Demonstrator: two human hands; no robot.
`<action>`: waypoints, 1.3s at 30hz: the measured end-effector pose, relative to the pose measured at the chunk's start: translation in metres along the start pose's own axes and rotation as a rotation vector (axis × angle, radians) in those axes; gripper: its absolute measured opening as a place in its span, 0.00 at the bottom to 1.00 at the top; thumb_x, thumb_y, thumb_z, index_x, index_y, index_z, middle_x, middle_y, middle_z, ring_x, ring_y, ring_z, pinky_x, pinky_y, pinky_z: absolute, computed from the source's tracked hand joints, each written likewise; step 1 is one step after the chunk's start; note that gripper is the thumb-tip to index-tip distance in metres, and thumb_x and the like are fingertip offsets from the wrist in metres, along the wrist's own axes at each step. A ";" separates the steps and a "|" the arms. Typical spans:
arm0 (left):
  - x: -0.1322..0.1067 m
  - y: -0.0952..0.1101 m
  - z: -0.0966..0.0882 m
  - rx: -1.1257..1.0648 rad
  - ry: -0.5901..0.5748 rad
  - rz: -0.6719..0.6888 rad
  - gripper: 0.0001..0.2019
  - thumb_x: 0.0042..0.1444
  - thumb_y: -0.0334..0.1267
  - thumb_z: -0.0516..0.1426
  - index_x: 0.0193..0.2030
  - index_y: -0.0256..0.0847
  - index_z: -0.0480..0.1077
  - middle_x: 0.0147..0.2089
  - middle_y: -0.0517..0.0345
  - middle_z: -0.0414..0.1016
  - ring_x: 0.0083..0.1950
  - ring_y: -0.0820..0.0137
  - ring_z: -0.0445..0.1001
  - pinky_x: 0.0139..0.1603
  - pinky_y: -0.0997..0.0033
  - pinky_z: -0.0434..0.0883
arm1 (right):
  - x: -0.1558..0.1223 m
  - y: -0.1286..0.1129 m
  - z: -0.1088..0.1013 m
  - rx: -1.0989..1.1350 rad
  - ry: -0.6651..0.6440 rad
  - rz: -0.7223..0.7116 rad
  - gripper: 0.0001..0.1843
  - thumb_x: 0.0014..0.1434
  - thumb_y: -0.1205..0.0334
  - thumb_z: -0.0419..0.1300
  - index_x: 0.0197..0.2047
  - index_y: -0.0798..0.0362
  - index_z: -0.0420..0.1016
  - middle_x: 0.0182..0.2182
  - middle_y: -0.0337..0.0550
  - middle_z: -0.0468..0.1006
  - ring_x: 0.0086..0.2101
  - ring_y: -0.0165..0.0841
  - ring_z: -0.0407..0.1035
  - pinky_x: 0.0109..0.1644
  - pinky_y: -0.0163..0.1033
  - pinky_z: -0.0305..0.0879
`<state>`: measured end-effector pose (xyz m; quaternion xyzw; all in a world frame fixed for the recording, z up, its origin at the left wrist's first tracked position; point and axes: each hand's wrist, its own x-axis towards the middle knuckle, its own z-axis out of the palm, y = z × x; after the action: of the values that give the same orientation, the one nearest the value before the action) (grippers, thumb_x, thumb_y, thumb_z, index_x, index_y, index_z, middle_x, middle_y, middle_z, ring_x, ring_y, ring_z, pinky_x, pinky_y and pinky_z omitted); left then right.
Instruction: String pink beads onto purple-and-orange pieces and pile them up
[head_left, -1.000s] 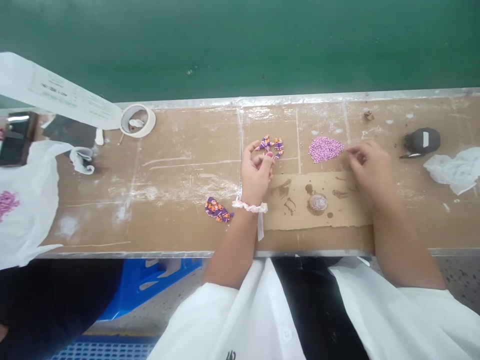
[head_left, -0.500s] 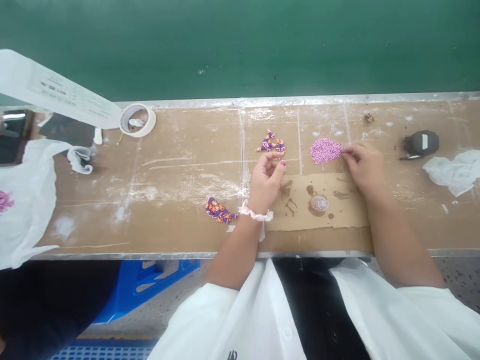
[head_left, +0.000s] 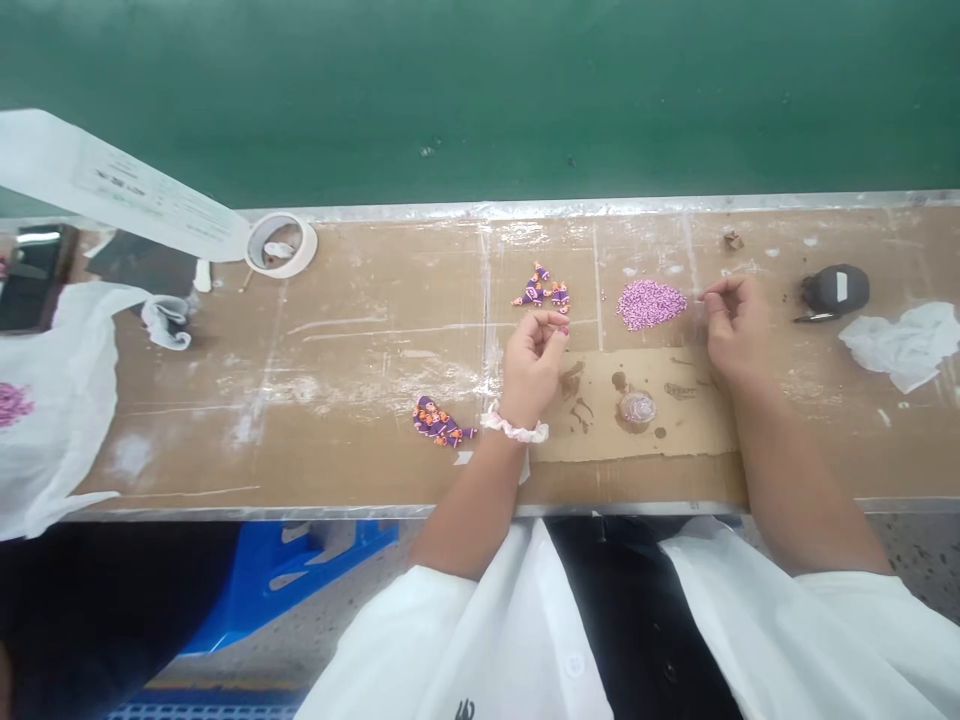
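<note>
My left hand (head_left: 532, 365), with a pale scrunchie (head_left: 516, 425) on its wrist, is closed, thumb and forefinger tips together. Anything between them is too small to name. Just beyond it lie several small purple-and-orange figures (head_left: 534, 288). My right hand (head_left: 733, 330) is closed in a pinch beside a pile of tiny pink-purple beads (head_left: 649, 304), a little apart from it; what it pinches cannot be made out. Between my forearms, a shiny pale lump (head_left: 637, 406) sits on a stained cardboard piece (head_left: 600, 440). More purple-and-orange figures (head_left: 442, 422) lie heaped left of my left wrist.
On the cardboard-covered table (head_left: 360, 290) are a tape roll (head_left: 306, 245), a white printed strip (head_left: 150, 195), a phone (head_left: 34, 275) and white plastic (head_left: 67, 420) at left. A dark rounded object (head_left: 836, 290) and crumpled plastic (head_left: 904, 345) lie at right. A blue stool (head_left: 255, 580) stands below.
My right hand has drawn back to the right, away from the bead pile. The left thumb and forefinger have come together.
</note>
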<state>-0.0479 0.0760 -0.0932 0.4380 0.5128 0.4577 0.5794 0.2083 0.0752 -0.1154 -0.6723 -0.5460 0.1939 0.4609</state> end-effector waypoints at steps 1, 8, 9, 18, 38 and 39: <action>-0.001 0.000 0.001 0.000 -0.016 0.007 0.02 0.56 0.31 0.56 0.36 0.40 0.67 0.21 0.69 0.56 0.21 0.80 0.52 0.21 0.77 0.53 | -0.002 -0.004 0.000 0.093 0.001 0.031 0.07 0.60 0.55 0.59 0.36 0.48 0.66 0.32 0.42 0.74 0.26 0.33 0.66 0.31 0.44 0.66; -0.011 0.003 0.008 0.025 -0.120 0.019 0.02 0.56 0.33 0.55 0.36 0.39 0.67 0.20 0.70 0.56 0.20 0.80 0.52 0.21 0.77 0.52 | -0.012 -0.023 0.003 0.141 0.004 0.080 0.04 0.54 0.61 0.65 0.33 0.48 0.74 0.26 0.37 0.74 0.23 0.29 0.66 0.28 0.40 0.65; -0.012 0.002 0.009 0.036 -0.119 0.025 0.02 0.56 0.33 0.56 0.36 0.39 0.67 0.20 0.70 0.56 0.20 0.80 0.52 0.22 0.77 0.53 | -0.012 -0.023 0.004 0.092 0.016 0.078 0.03 0.53 0.62 0.66 0.32 0.49 0.75 0.26 0.37 0.75 0.25 0.31 0.69 0.30 0.40 0.68; -0.021 -0.001 0.013 0.179 -0.193 0.295 0.05 0.58 0.37 0.59 0.39 0.38 0.74 0.24 0.65 0.61 0.27 0.78 0.61 0.29 0.76 0.62 | -0.031 -0.048 0.007 0.206 -0.059 0.020 0.06 0.53 0.63 0.68 0.36 0.48 0.76 0.32 0.39 0.81 0.31 0.33 0.76 0.33 0.39 0.75; -0.028 -0.012 0.021 0.402 -0.257 0.722 0.07 0.66 0.39 0.51 0.38 0.39 0.66 0.34 0.60 0.65 0.30 0.77 0.65 0.31 0.76 0.66 | -0.066 -0.072 0.007 0.257 -0.373 -0.260 0.10 0.61 0.68 0.61 0.44 0.44 0.71 0.34 0.37 0.78 0.35 0.31 0.74 0.38 0.40 0.72; -0.029 -0.012 0.021 0.398 -0.266 0.709 0.08 0.66 0.40 0.51 0.38 0.39 0.65 0.34 0.60 0.65 0.31 0.76 0.65 0.32 0.75 0.66 | -0.066 -0.072 0.007 0.267 -0.377 -0.275 0.09 0.61 0.68 0.61 0.42 0.44 0.71 0.33 0.37 0.78 0.35 0.32 0.74 0.38 0.40 0.72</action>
<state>-0.0272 0.0449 -0.0972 0.7456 0.3299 0.4602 0.3515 0.1412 0.0164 -0.0756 -0.4772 -0.6779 0.3214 0.4576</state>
